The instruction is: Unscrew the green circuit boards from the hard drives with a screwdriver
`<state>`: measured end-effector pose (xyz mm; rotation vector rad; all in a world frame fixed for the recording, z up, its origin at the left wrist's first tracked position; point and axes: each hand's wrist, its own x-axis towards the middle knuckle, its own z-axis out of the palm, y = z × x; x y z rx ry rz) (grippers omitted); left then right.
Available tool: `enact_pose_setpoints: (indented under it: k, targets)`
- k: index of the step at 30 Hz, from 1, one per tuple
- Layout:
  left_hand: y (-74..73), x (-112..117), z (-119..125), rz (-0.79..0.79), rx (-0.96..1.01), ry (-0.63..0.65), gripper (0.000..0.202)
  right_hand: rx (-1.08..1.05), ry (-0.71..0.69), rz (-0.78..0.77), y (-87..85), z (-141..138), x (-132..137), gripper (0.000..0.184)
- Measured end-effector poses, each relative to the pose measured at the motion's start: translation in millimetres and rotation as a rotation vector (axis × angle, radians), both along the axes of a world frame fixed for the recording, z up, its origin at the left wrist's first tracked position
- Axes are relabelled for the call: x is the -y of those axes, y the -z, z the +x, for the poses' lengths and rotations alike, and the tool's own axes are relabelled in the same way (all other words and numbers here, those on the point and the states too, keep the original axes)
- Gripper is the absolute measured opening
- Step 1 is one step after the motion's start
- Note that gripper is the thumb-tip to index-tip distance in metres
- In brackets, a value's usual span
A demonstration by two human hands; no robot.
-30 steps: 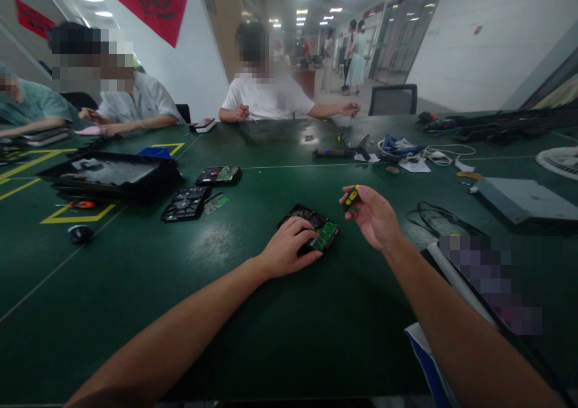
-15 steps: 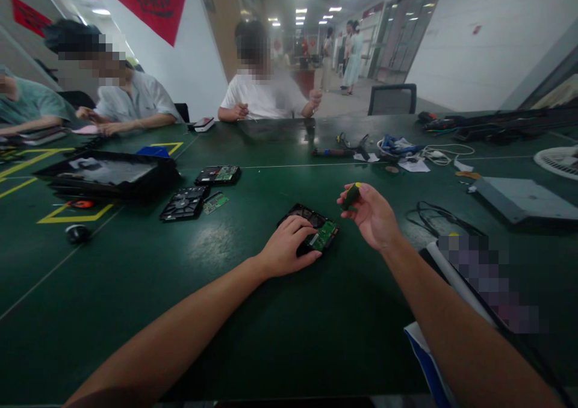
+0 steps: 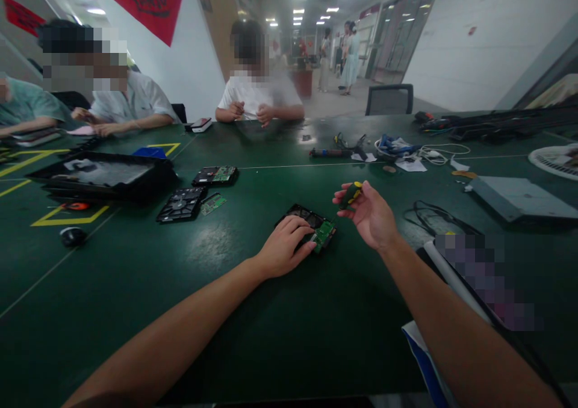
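A black hard drive [image 3: 326, 234] with a green circuit board on its upper face lies on the dark green table. My left hand [image 3: 288, 245] grips it from the left, fingers over the top and thumb along the near edge; the hand hides part of the drive. Just right of and above the drive, my right hand [image 3: 371, 216] is closed around the dark green and yellow handle of a screwdriver [image 3: 351, 195]. The handle is tilted, and its shaft is too thin and blurred to make out clearly.
Left of the drive lie two other hard drives [image 3: 180, 204] [image 3: 215, 175] and a loose circuit board [image 3: 212, 203]. Farther left are a black tray [image 3: 112, 176] and a mouse [image 3: 73, 236]. A grey metal box [image 3: 519, 197] and cables [image 3: 433, 215] are at right. People sit across the table.
The screwdriver handle has turned slightly in my right hand, showing more yellow. My left hand stays on the hard drive. The person opposite has brought one hand inward. The view has shifted a little.
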<state>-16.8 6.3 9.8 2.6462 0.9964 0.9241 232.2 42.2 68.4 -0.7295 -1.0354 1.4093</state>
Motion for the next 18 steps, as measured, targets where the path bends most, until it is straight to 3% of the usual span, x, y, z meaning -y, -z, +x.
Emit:
enact_pose_setpoints:
  k: [8, 18]
  targets:
    - [3.3, -1.8, -0.3, 0.002, 0.007, 0.005, 0.029, 0.036, 0.046, 0.024, 2.2, 0.6, -1.1, 0.030]
    - [3.0, -2.0, -0.3, 0.009, 0.003, 0.009, 0.029, 0.030, 0.023, -0.004, 2.1, 2.2, -2.4, 0.038]
